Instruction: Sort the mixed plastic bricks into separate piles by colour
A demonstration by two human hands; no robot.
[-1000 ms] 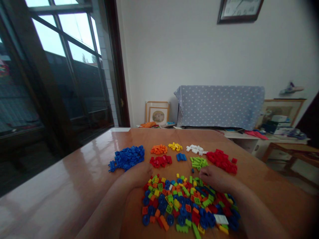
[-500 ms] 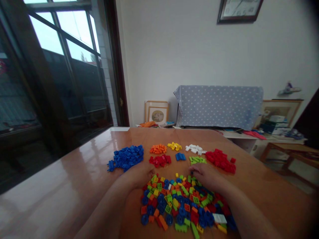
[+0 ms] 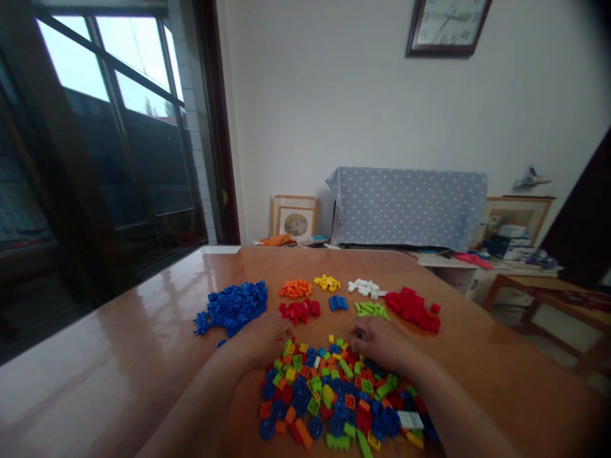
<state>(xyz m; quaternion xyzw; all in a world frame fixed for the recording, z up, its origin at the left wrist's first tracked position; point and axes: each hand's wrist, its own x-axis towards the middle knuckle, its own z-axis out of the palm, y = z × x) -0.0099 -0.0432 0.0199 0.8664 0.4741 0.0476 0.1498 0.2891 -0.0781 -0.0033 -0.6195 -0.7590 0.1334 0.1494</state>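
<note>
A mixed heap of toy building bricks (image 3: pixel 329 394) lies in front of me, in blue, red, green, orange and yellow, with round blue pieces among them. At its far left edge is my left hand (image 3: pixel 267 337), fingers curled and pinched together. A bit of red shows below those fingertips; I cannot tell whether it is held. My right hand (image 3: pixel 382 340) bends over the far right part of the heap, fingers closed. Something small and dark shows between its thumb and fingers, too small to name.
Beyond the heap, sorted piles sit on the wooden table (image 3: pixel 143 337): blue bricks (image 3: pixel 236 305), orange bricks (image 3: pixel 296 288), yellow bricks (image 3: pixel 327 283), white bricks (image 3: pixel 365 288), green bricks (image 3: pixel 371 310), small blue bricks (image 3: pixel 338 303), and two red piles (image 3: pixel 413 310).
The whole view has shifted, so the table and piles appear slightly further left. Both hands stay at the far edge of the heap, with their fingers still curled.
</note>
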